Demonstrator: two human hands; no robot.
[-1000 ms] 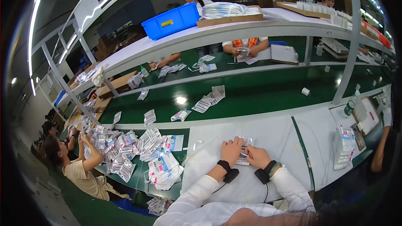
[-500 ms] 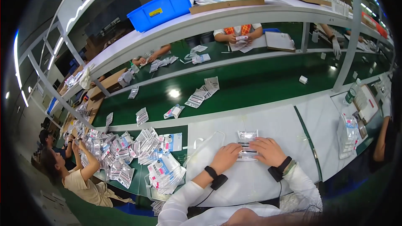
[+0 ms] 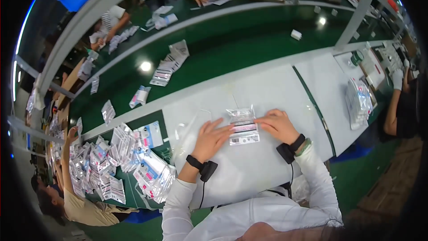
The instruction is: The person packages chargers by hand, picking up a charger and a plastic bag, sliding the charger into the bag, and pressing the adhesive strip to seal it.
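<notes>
**Near front edge of the white table: both hands flat on one packet**

On the white table, towards its front edge, a clear packet with a pink stripe lies flat. Long axis runs away from the person, slightly tilted. Left hand sits on the packet's left side, fingers spread, tips touching its edge, pressing rather than pinching. Right hand is on the right side, fingers loosely curled, tips at the packet's right edge; nothing lifted or clasped. Packet lies between the hands, both about equally near. Pile of similar packets sits well apart, at the table's left edge.
</notes>
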